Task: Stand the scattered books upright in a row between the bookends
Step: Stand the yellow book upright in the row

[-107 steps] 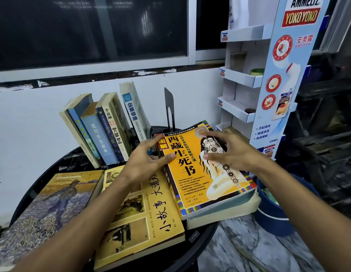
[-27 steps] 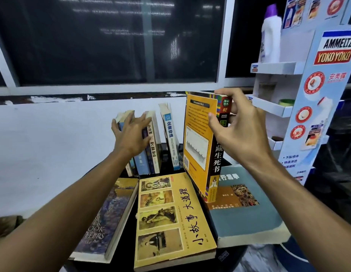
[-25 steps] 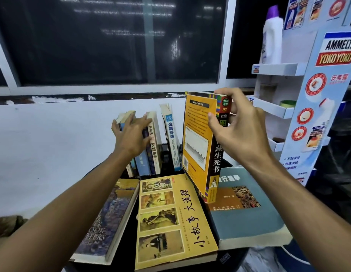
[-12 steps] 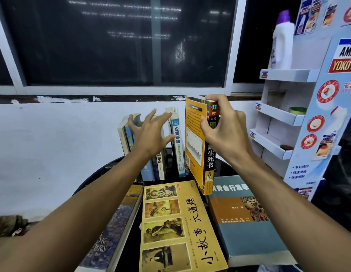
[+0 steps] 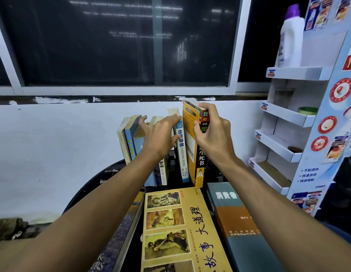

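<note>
1. The row [image 5: 129,146] stands at 12 o'clock on the table [image 5: 96,183], leaning a little toward 11. My left hand [image 5: 161,140] lies against it with fingers straight and spread, gripping nothing. If I lift off too soon, I judge the row could fan out or slump toward 9.
2. The blue book [image 5: 181,154] stands apart from the row, with a gap at its 9 o'clock. A nudge could tip it into that gap.
3. My right hand [image 5: 212,138] grips the orange book [image 5: 189,152] near its top, thumb on the cover and fingers round the spine. The book is upright, just beside the blue book at its 3 o'clock. I cannot tell whether its foot touches the table. Held this high, the foot may skid toward 6, onto the yellow book [image 5: 180,228].
4. I see no bookend. Nothing in view props the orange book at its 3 o'clock, so if I let go it may fall toward the grey book [image 5: 239,222].
</note>
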The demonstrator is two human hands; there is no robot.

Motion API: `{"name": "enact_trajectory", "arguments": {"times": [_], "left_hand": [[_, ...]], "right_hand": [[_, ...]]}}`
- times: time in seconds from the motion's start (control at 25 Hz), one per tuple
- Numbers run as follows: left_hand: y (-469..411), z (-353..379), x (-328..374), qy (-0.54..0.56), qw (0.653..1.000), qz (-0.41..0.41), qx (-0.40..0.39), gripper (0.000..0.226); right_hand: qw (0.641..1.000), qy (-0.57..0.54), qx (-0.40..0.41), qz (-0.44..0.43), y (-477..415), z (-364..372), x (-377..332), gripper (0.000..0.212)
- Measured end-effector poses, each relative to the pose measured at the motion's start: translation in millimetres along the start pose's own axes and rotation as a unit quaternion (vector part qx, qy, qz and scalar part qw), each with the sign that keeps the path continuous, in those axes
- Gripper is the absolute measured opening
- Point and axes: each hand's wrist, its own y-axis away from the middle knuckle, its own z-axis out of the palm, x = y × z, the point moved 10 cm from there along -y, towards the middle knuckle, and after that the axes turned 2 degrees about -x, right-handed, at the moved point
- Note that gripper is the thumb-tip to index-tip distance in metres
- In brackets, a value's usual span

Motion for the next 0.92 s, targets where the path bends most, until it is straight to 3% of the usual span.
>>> {"name": "enact_trajectory", "arguments": {"times": [0.52, 0.92], "left_hand": [[-3.5, 1.0, -4.2, 0.04, 0.999, 0.002, 0.017, 0.058], [-0.3, 1.0, -0.3, 0.072, 0.997, -0.004, 0.019, 0.058]], "right_hand": [[0.999, -0.031, 0.031, -0.014, -2.4, 41.2, 29.6, 0.043], [0.995, -0.074, -0.012, 0.067, 6.2, 52.0, 56.8, 0.044]]}}
